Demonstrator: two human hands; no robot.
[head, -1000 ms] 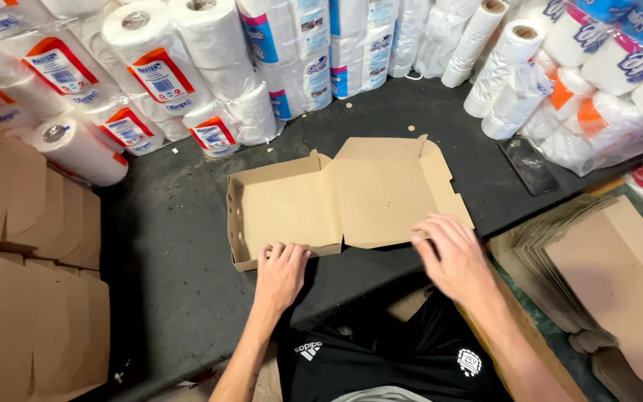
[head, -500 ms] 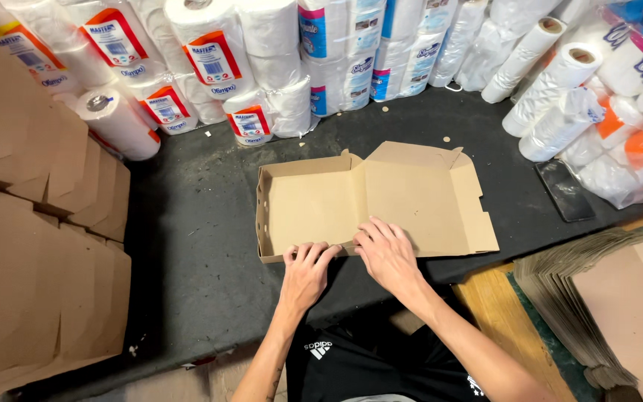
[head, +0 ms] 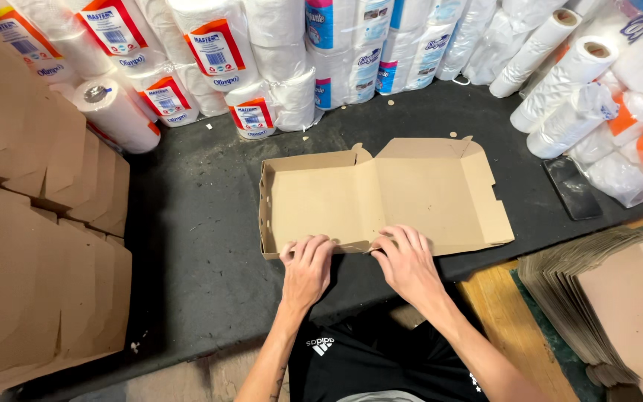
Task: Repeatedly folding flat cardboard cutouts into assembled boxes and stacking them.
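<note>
A brown cardboard pizza-style box (head: 381, 197) lies open on the dark mat, its tray half on the left with raised walls and its lid spread flat to the right. My left hand (head: 308, 268) presses on the near wall of the tray, fingers curled over its edge. My right hand (head: 405, 257) rests beside it at the near edge, where tray meets lid, with its fingertips on the cardboard flap. Both hands touch the box along its front edge.
Wrapped paper-towel and toilet-paper rolls (head: 262, 59) line the back and right side. Stacked folded boxes (head: 31, 246) fill the left. A pile of flat cardboard blanks (head: 612, 298) lies at the right, near a dark phone (head: 571, 187). A wooden board (head: 504, 327) shows below.
My right hand has slid left along the box's near edge to meet the left hand. The view has shifted, so the box sits further right in frame.
</note>
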